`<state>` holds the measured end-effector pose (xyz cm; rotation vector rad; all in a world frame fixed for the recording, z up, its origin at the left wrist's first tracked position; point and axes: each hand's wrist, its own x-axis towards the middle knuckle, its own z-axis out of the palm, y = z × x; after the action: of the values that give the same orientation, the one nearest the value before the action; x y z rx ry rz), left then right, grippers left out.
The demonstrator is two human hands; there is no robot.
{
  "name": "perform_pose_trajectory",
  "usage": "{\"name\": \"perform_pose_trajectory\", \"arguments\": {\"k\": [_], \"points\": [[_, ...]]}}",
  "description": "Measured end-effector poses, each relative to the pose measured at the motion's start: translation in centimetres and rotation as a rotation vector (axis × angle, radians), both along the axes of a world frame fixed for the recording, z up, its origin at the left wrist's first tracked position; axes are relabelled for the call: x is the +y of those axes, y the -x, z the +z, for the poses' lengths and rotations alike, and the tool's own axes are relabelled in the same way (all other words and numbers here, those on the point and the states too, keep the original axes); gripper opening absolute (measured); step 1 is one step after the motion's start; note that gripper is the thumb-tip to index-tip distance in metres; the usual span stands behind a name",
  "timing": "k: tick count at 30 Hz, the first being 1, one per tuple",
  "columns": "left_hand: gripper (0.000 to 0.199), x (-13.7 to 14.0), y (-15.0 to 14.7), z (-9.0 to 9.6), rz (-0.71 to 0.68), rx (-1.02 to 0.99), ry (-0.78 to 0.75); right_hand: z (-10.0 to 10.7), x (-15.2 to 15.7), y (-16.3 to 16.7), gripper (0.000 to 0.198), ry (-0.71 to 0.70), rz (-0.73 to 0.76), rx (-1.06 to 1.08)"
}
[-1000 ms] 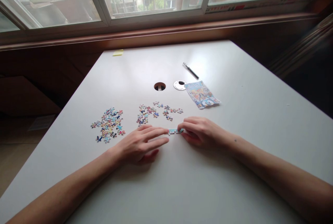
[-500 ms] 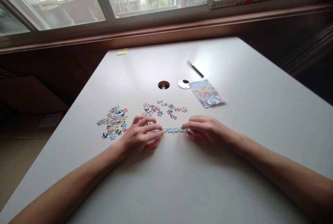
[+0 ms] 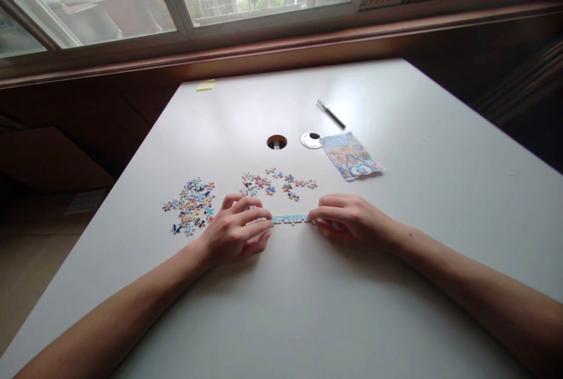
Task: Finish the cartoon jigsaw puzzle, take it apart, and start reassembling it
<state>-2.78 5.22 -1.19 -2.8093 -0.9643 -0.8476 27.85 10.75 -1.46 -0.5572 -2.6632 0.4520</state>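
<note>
A narrow light-blue strip of joined jigsaw puzzle pieces (image 3: 290, 219) lies crosswise on the white table, its near edge toothed with tabs. My left hand (image 3: 240, 223) is at the strip's left end, fingers bent and fingertips against it, thumb tucked below. At the right end, my right hand (image 3: 343, 219) has its fingers curled together on the strip. Both ends are partly hidden under the fingers. Just beyond my left hand lies a loose group of puzzle pieces (image 3: 255, 182), some joined. A larger pile of pieces (image 3: 193, 203) spreads left of that hand.
A creased picture sheet (image 3: 352, 157) lies beyond my right hand, a dark pen (image 3: 331, 114) behind it. A round cable hole (image 3: 277, 142) opens in the table (image 3: 281, 314), its metal cover (image 3: 311, 140) beside it. A yellow sticky note (image 3: 205, 85) marks the far left corner.
My left hand has shifted slightly left along the strip, and its thumb stands a little further from the fingers. My right hand has barely moved.
</note>
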Motion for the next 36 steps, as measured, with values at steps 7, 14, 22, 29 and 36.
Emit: {"name": "perform_pose_trajectory", "arguments": {"k": [7,14,22,29,36], "points": [[0.016,0.0,0.0,0.1,-0.004,0.046,0.015,0.0,-0.1,0.1,0.018,0.008,-0.01,0.024],[0.012,0.0,-0.1,0.2,-0.021,0.059,0.054,0.0,0.0,0.2,0.017,-0.02,-0.009,0.0],[0.008,-0.7,-0.4,0.4,-0.116,-0.008,0.075,-0.2,-0.3,0.1,0.006,0.054,-0.155,0.143],[0.02,-2.2,-1.5,0.1,-0.403,0.17,0.273,-0.3,0.9,-0.5,0.009,0.255,-0.605,0.363],[0.023,-1.9,-1.1,0.0,-0.41,0.194,0.343,0.1,1.0,-0.3,0.032,0.108,-0.453,0.135]]}}
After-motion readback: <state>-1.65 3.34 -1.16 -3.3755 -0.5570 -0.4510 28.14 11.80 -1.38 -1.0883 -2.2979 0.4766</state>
